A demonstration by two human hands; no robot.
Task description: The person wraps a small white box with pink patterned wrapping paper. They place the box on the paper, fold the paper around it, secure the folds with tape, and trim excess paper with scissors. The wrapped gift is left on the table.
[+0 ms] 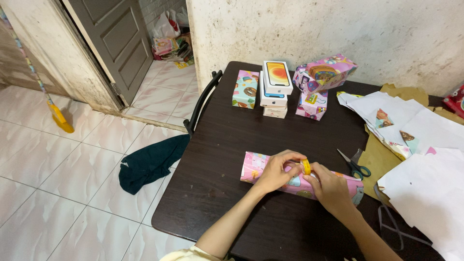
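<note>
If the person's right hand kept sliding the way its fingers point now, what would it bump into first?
The right hand points left across the pink wrapped package, fingers on a small yellow tape roll. Straight on, it would likely meet the left hand first, just beyond the roll, though how close the two hands are is hard to judge.

a long package in pink patterned wrap (299, 181) lies near the table's front edge. at the back, a teal-wrapped box (245, 89) stands left of a stack of white phone boxes (275, 89), the top one showing an orange-yellow screen picture. right of these, two pink-wrapped boxes (321, 79) sit stacked by the wall.
</note>
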